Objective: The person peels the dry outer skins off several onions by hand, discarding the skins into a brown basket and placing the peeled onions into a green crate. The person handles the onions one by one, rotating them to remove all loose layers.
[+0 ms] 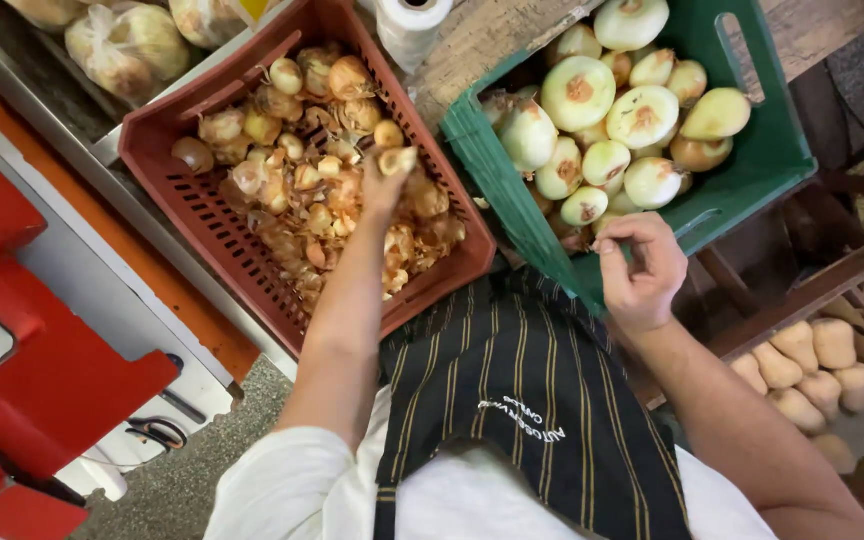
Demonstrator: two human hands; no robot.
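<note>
Left hand (384, 180) is stretched out over the red slotted plastic crate (167, 135), fingers pinched shut on a small pale onion piece (398, 159), tan and papery, held just above the heap. The crate sits at 11 o'clock from the person and is loaded with small brown-skinned onions and loose peel (302, 190), dry flaky skins piled thickest toward its near corner. Right hand (640, 268) hovers at 1 o'clock by the near rim of the green plastic crate (772, 150), fingers curled inward, thumb meeting fingertips; whether anything is in that pinch, can't tell. The green crate holds large peeled whitish-green onions (602, 110), smooth, root ends showing brown. The two crates are close at their corners. Black apron with thin tan stripes (522, 400) over a white shirt fills 6 o'clock. Red metal machine part (32, 360) at 8 o'clock, bagged onions (127, 45) at 11, white roll (410, 25) at 12, tan butternut squash (812, 365) on a lower shelf at 4.
</note>
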